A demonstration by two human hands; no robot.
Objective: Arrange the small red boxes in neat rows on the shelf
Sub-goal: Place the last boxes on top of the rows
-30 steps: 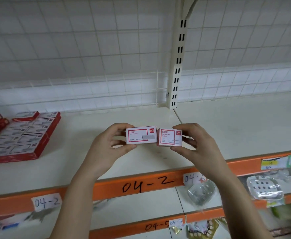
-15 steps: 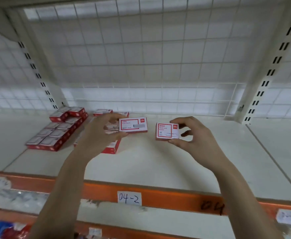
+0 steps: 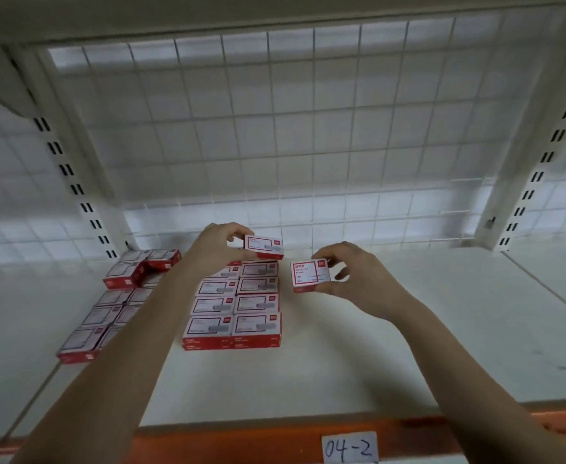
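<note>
**Two boxes carried in over the block**

Both hands are loaded. Left hand [image 3: 219, 244] pinches a small red box [image 3: 264, 247] by its end, thumb and fingers curled round it, and holds it in the air above the far end of the two-column block of boxes [image 3: 238, 304] that lies on the shelf [image 3: 392, 329] directly beneath and in front of it. Right hand [image 3: 358, 279] grips a second red box [image 3: 309, 275] between thumb and curled fingers, just to the right of that block and clear of it. Further left of the left forearm lies a looser group of boxes [image 3: 114, 306], some askew.

These cartons look light and stiff, card-walled, easy to crush only at the corners; I judge a pinch across the short ends safest, leaving the long sides free to butt against neighbours.

Compared with half a second earlier, both hands have reached deeper over the shelf, the left box now sits above the block's back row instead of in front of it, and the view has swung to centre the stacks.
</note>
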